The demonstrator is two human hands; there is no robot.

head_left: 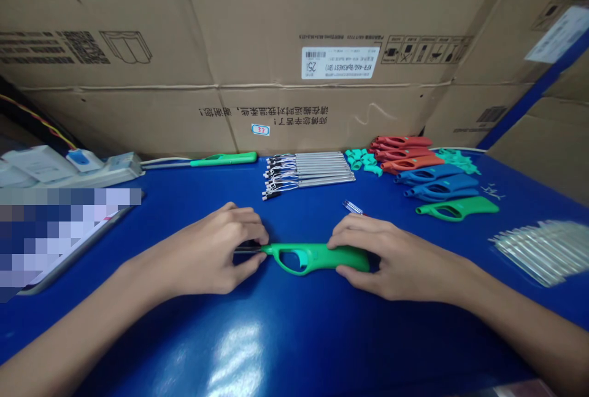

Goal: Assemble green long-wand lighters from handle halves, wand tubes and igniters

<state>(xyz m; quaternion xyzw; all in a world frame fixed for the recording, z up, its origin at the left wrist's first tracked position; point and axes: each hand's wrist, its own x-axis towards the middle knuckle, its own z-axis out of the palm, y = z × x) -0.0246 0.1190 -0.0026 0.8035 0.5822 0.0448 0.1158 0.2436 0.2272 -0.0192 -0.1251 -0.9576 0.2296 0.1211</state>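
1. In the head view, the green lighter body (322,256) lies on the blue bench (280,339), in the middle, between the two hands.
2. Its long axis goes from left to right, almost parallel to the front wall of cardboard (257,23). The narrow end points to the left, the wide handle end to the right, and the finger loop faces the person.
3. The left hand (214,254) makes a narrow pinch at the narrow end, where a dark rod (247,250) shows between thumb and fingers.
4. The right hand (386,256) holds the wide end, thumb on the near side, fingers on the far side.
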